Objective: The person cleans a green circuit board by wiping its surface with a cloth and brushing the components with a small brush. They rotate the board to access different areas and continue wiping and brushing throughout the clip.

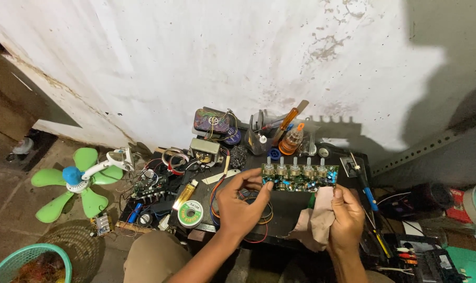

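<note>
The long green circuit board (300, 178) carries a row of silver knobs and small blue parts. The crumpled cloth (315, 222) is pale beige. The plastic fan blades (70, 183) are bright green around a blue hub. The woven basket (18, 259) is turquoise, the screwdriver handle (289, 118) orange.

Bare black mat (288, 207) lies open between the hands, hemmed by solder spool (190, 213), wires (259, 215) and tool cup (259, 139).
</note>
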